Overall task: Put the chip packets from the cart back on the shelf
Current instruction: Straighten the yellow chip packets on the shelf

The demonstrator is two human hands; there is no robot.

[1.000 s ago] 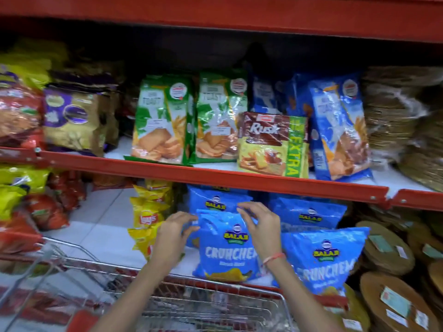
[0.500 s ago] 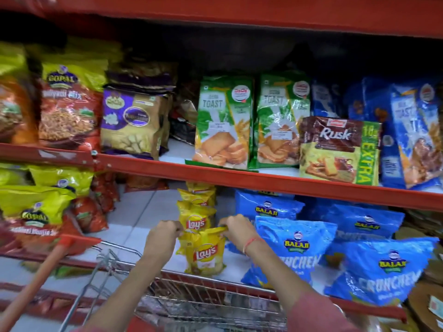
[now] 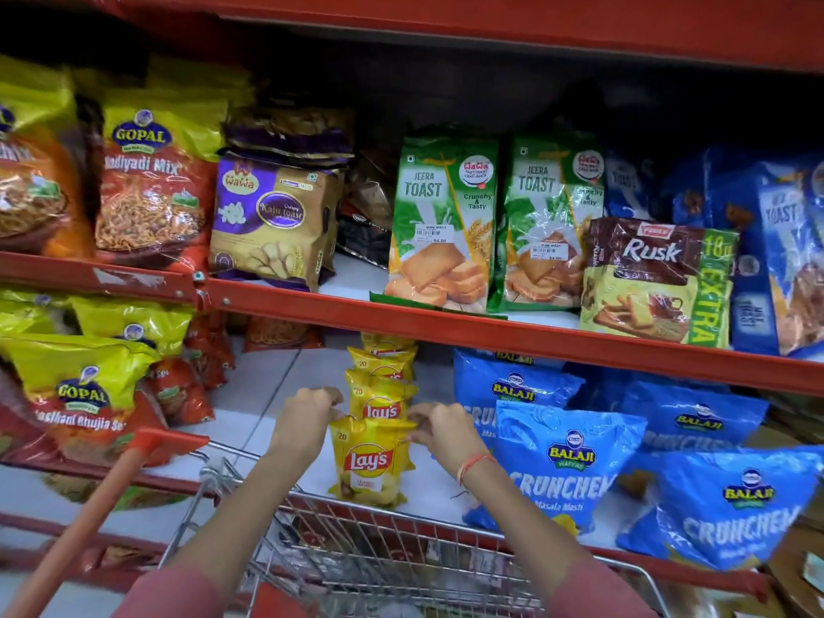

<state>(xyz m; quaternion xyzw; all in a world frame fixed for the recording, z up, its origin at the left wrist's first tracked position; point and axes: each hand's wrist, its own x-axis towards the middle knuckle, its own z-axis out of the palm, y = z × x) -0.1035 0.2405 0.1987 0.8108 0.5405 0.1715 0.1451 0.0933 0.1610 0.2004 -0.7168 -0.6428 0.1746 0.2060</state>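
A: Fingers (image 3: 332,414) of our left hand (image 3: 303,423) and right hand (image 3: 439,432) pinch front Lay's packet (image 3: 372,461) top corners, lower centre, standing on shelf (image 3: 446,488)

B: Risk: we let go, it tips forward into cart (image 3: 356,550)

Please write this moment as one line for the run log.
step: shelving Lay's packet | left hand: on its top left corner | right hand: on its top right corner | packet: upright, front of Lay's row | cart: below
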